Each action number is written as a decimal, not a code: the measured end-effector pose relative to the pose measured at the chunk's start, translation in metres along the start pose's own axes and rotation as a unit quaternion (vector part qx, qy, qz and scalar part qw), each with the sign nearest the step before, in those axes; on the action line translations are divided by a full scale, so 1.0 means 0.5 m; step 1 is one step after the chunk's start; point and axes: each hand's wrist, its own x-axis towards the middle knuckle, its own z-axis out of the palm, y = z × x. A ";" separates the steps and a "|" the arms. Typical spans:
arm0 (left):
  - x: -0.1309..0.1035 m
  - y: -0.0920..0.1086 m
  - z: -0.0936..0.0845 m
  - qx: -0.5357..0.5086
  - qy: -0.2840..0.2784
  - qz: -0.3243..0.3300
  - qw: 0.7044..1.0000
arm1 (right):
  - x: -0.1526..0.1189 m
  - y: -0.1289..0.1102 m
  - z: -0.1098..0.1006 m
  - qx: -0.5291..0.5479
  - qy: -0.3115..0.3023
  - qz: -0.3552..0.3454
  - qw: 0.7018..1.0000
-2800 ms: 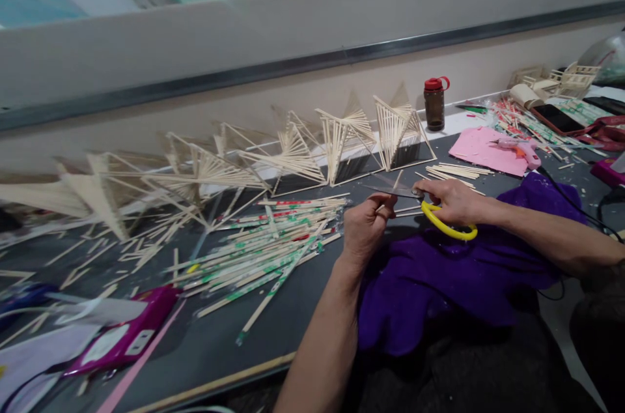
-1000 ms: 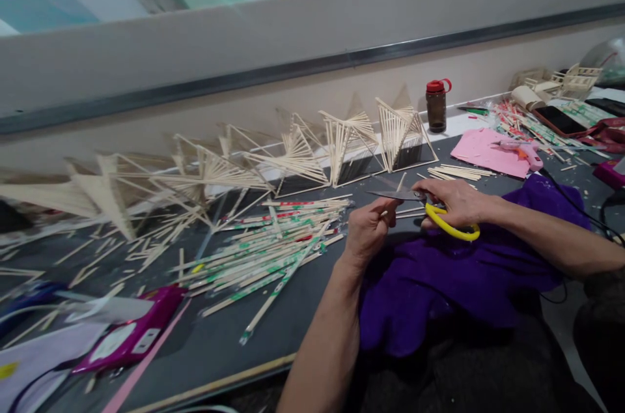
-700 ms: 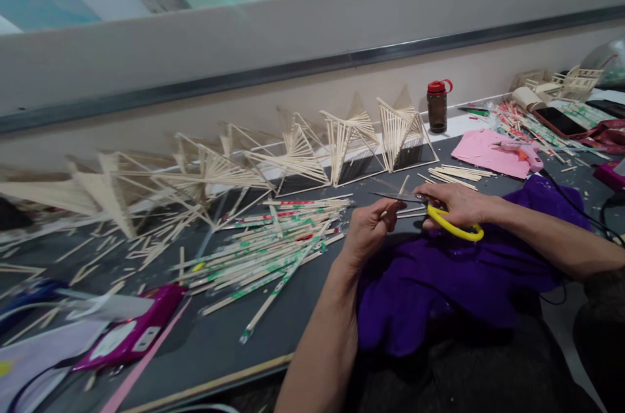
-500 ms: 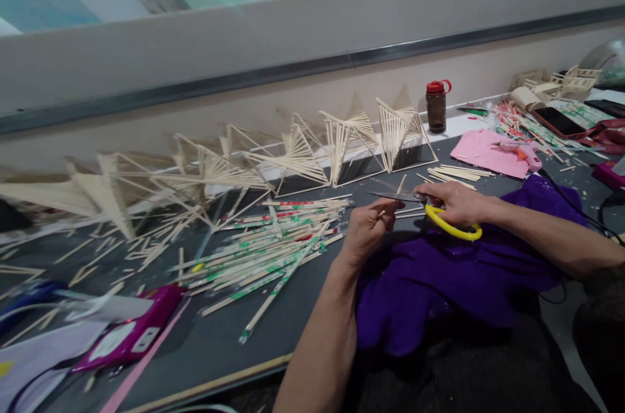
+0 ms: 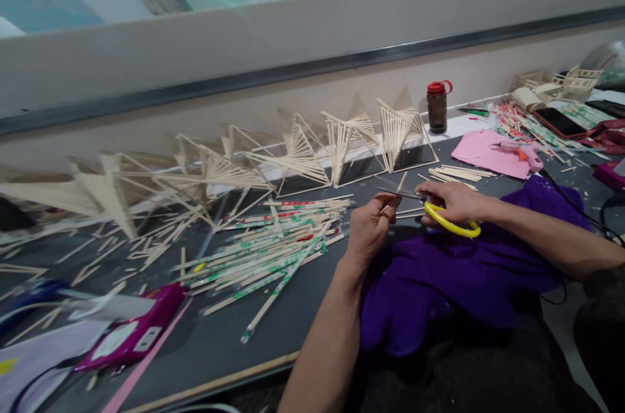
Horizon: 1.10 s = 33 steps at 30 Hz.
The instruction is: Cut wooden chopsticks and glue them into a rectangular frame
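Observation:
My right hand (image 5: 456, 200) is closed around a pair of scissors (image 5: 454, 223) with yellow handles, its blades pointing left. My left hand (image 5: 368, 224) pinches a thin wooden chopstick (image 5: 403, 180), whose tip stands up by the blades. Whether the blades touch the stick I cannot tell. Both hands are above a purple cloth (image 5: 439, 289) spread over my lap and the table edge. Left of my left hand lies a pile of paper-wrapped chopsticks (image 5: 273, 253). Bare sticks (image 5: 456, 173) lie just beyond my right hand.
A row of stick-built frames (image 5: 351, 139) lines the wall. A brown bottle (image 5: 437, 110) with a red lid stands behind. To the right, a glue gun (image 5: 517, 151) rests on pink foam (image 5: 476, 149). A magenta power strip (image 5: 141, 328) lies at front left.
My left hand has shifted slightly right, towards the scissors. The scissors have tilted a little, and their blades look slightly more parted. The stick is still in my left hand.

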 end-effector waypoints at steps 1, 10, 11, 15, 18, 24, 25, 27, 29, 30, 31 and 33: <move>0.000 0.000 -0.001 0.007 0.008 0.004 1.000 | 0.000 0.000 -0.002 -0.002 -0.001 0.004 1.000; -0.001 0.001 -0.009 -0.016 0.078 -0.015 0.997 | 0.002 0.013 -0.004 0.020 -0.009 0.008 1.000; -0.001 0.001 -0.009 -0.014 0.069 -0.015 0.997 | 0.003 0.013 -0.002 0.031 -0.008 0.004 0.999; 0.001 -0.002 -0.006 -0.002 0.048 -0.023 0.999 | 0.006 0.008 0.005 0.042 0.025 0.015 0.999; 0.002 -0.006 -0.005 0.008 0.028 -0.032 0.999 | 0.005 0.003 0.005 0.010 0.052 0.020 0.998; 0.004 -0.012 -0.007 0.015 0.003 -0.020 1.000 | 0.001 0.004 0.002 -0.058 0.102 -0.004 0.993; 0.004 -0.012 -0.007 0.017 0.002 -0.019 1.000 | 0.000 0.005 0.003 -0.070 0.111 -0.008 0.991; 0.005 -0.011 -0.007 0.023 0.001 -0.018 1.000 | -0.001 0.007 0.006 -0.094 0.121 -0.011 0.988; 0.005 -0.010 -0.007 0.027 0.002 -0.020 0.999 | -0.001 0.007 0.010 -0.119 0.126 -0.007 0.985; 0.005 -0.009 -0.006 0.026 0.001 -0.022 0.999 | -0.002 0.007 0.012 -0.130 0.126 -0.003 0.983; 0.005 -0.009 -0.006 0.023 0.001 -0.024 0.999 | -0.002 0.006 0.013 -0.140 0.127 0.001 0.982; 0.005 -0.009 -0.005 0.017 0.001 -0.026 1.000 | -0.003 0.005 0.016 -0.160 0.126 0.008 0.979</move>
